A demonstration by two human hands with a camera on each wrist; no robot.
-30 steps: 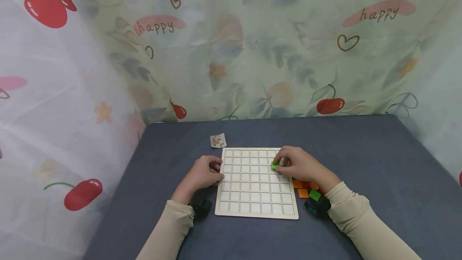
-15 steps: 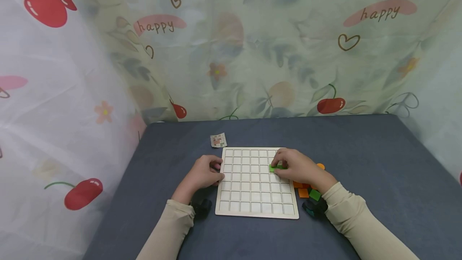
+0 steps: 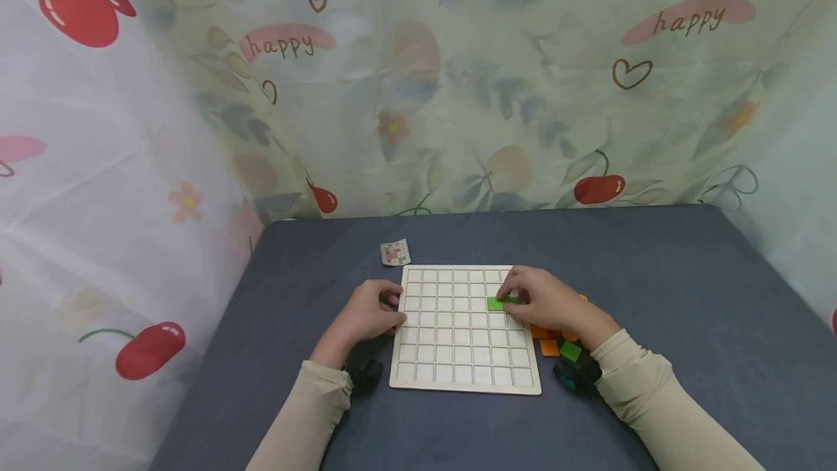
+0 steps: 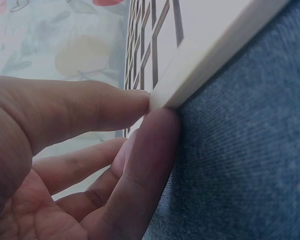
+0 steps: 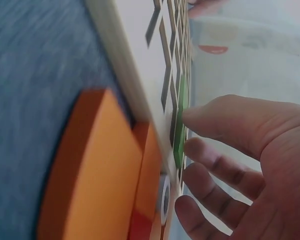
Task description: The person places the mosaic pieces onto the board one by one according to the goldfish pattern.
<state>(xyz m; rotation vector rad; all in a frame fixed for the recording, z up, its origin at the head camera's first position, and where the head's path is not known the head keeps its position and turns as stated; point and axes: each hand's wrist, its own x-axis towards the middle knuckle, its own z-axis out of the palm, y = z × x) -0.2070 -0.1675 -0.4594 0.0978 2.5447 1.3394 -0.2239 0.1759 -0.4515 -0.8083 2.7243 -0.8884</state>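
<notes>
A pale wooden grid board (image 3: 451, 376) lies on the table. My left hand (image 3: 368, 313) holds its left edge, with thumb (image 4: 125, 102) and a finger against the rim in the left wrist view. A green square tile (image 3: 495, 304) sits in a cell in the board's upper right part. Just to its right my right hand (image 3: 543, 302) bends over more green, partly hidden under the fingers. In the right wrist view the thumb (image 5: 205, 117) touches the green piece (image 5: 179, 125), and the other fingers are loosely bent beside it.
Orange tiles (image 3: 549, 348) and another green tile (image 3: 570, 351) lie off the board's right edge, partly under the right wrist. A small patterned card (image 3: 395, 253) rests behind the board's far left corner. A printed curtain (image 3: 458, 93) hangs behind the dark table (image 3: 314, 253).
My right hand first shifted left and down with a green tile, then moved slightly right, uncovering that tile in its cell. The left hand stayed at the board's edge.
</notes>
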